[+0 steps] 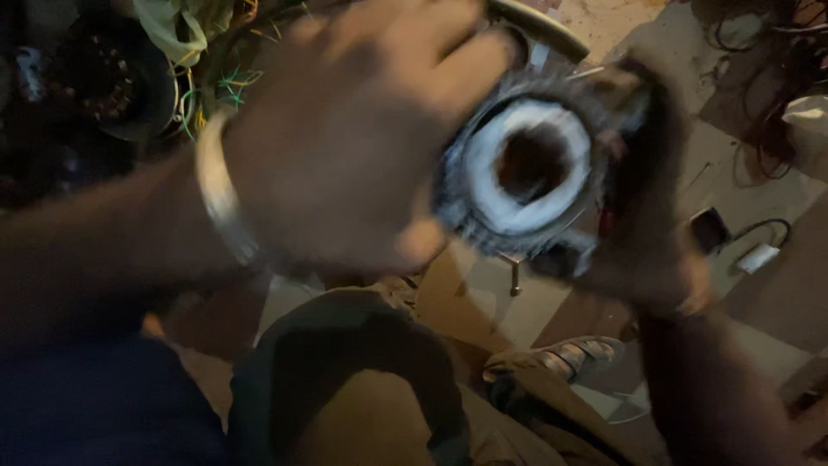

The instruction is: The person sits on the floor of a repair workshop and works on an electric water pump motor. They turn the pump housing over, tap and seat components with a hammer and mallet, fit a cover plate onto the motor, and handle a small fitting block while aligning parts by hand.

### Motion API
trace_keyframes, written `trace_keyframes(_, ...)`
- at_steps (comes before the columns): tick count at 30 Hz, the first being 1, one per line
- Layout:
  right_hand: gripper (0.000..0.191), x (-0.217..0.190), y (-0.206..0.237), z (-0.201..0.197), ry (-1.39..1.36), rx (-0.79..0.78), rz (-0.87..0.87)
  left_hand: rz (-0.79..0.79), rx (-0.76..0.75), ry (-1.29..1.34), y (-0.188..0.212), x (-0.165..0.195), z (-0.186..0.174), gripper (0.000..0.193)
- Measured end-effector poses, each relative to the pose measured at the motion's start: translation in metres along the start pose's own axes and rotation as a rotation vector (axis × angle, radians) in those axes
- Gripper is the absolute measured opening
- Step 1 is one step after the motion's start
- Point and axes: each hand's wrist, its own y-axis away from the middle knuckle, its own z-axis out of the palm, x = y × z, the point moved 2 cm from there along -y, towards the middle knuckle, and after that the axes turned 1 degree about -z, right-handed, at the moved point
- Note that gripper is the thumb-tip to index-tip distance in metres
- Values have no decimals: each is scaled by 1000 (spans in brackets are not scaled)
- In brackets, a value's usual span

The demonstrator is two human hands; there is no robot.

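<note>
Both hands hold a round motor stator (528,168) up close to the camera, its grey ring of laminations lined with white insulation around a dark, empty bore. The left hand (345,138), a metal bangle (220,200) on its wrist, is clamped on the stator's left side with fingers curled over the top. The right hand (651,203), blurred, grips the right rim. Below lie a sandal (561,355) and tiled floor (733,155); tangled coloured wires (228,86) sit upper left.
</note>
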Motion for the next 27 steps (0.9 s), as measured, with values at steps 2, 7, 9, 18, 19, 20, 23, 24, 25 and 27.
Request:
trace_keyframes(2, 129, -16, 5, 29, 12, -19, -7, -58, -79, 28, 17, 6, -13, 56)
trace_keyframes(7, 124, 7, 32, 45, -124, 18, 107, -81, -185, 74, 48, -1, -2, 73)
trace_keyframes(9, 123, 22, 48, 45, -147, 28, 115, -119, -232, 134, 57, -7, 5, 74)
trace_keyframes(18, 125, 55, 77, 76, -264, 23, 165, -167, -241, 756, 89, -57, 49, 112)
trace_keyframes(19, 125, 62, 76, 75, -307, 25, 185, -192, -248, 771, 90, -64, 59, 109)
trace_keyframes(20, 125, 70, 78, 73, -349, 29, 205, -214, -257, 786, 93, -68, 71, 106)
trace_keyframes(23, 127, 96, 84, 71, -315, -4, 171, -247, -322, 748, 103, -80, 101, 102)
trace_keyframes(24, 127, 104, 87, 72, -291, -9, 180, -257, -351, 728, 107, -83, 108, 101)
trace_keyframes(25, 126, 111, 91, 74, -268, -16, 191, -244, -347, 738, 110, -84, 114, 99)
trace_keyframes(27, 125, 119, 96, 78, -242, -30, 197, -216, -336, 750, 114, -87, 121, 96)
